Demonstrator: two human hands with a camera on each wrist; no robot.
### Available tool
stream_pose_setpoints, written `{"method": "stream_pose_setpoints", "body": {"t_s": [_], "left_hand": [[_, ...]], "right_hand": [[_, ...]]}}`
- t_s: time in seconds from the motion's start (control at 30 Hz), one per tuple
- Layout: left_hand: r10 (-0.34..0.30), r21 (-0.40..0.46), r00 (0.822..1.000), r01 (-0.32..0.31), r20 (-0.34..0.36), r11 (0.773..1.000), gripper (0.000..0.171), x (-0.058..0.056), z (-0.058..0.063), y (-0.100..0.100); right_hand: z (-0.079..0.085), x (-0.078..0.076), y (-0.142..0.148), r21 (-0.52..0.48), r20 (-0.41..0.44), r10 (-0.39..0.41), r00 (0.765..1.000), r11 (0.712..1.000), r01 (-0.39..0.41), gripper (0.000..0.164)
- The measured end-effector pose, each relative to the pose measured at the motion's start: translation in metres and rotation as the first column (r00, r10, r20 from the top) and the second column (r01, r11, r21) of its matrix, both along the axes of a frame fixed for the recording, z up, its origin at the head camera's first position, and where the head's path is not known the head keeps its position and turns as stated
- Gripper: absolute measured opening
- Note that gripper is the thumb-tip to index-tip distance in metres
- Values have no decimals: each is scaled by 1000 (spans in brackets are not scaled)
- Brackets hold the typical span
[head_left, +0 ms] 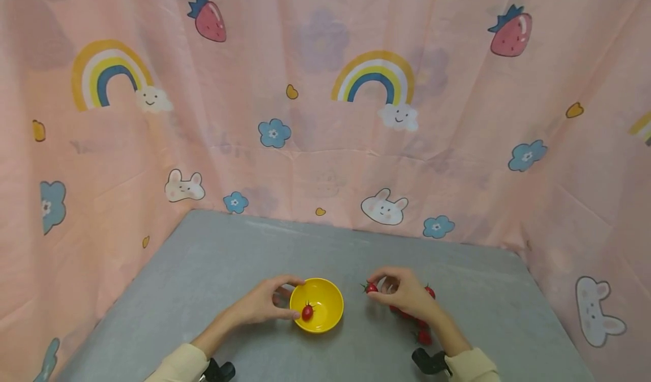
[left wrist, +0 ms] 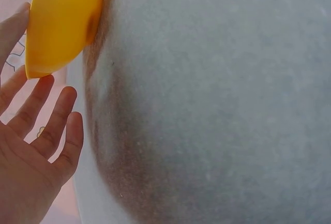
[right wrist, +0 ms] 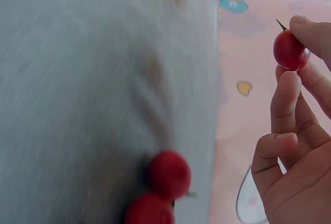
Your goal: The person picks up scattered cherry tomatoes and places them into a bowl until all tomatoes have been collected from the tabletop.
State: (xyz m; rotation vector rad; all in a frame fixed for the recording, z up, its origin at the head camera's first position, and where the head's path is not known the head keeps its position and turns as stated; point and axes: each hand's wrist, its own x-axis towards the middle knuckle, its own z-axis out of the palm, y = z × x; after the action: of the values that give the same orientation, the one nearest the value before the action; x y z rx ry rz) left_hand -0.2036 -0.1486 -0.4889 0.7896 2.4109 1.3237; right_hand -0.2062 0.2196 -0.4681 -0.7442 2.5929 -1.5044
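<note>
A yellow bowl (head_left: pixel 329 307) stands on the grey table with one cherry tomato (head_left: pixel 307 313) inside it. My left hand (head_left: pixel 263 301) holds the bowl at its left side, thumb and fingertips at the rim. In the left wrist view the lower fingers spread loosely below the bowl (left wrist: pixel 62 25). To the right of the bowl, my right hand (head_left: pixel 405 292) pinches a cherry tomato (right wrist: pixel 289 50) with a green stem between thumb and fingers, raised over the table. More cherry tomatoes (head_left: pixel 424 337) lie beneath and beside the right hand, which partly hides them.
The grey table (head_left: pixel 244 257) extends back to a pink printed curtain (head_left: pixel 315 161), which also hangs along both sides. Black wrist mounts (head_left: pixel 429 362) sit at both cuffs near the front.
</note>
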Motion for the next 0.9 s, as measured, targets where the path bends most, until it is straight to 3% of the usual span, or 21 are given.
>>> {"method": "stream_pose_setpoints", "body": {"t_s": [0.3,0.63,0.9], "left_hand": [[-6,9,1000,6,-5,1000,57,-1,-2,1],[-3,2,1000,3,-13,1000,58,0,-3,0],[-9,8,1000,9,-6,1000,57,-1,-5,0]], "right_hand": [[-1,-5,-26,48,-12,39,999,998,-38,20],[0,-5,-48,25,-14,135,991,991,-135,23],[-4,-3,-61,17,38,167,985,986,-167,20]]}}
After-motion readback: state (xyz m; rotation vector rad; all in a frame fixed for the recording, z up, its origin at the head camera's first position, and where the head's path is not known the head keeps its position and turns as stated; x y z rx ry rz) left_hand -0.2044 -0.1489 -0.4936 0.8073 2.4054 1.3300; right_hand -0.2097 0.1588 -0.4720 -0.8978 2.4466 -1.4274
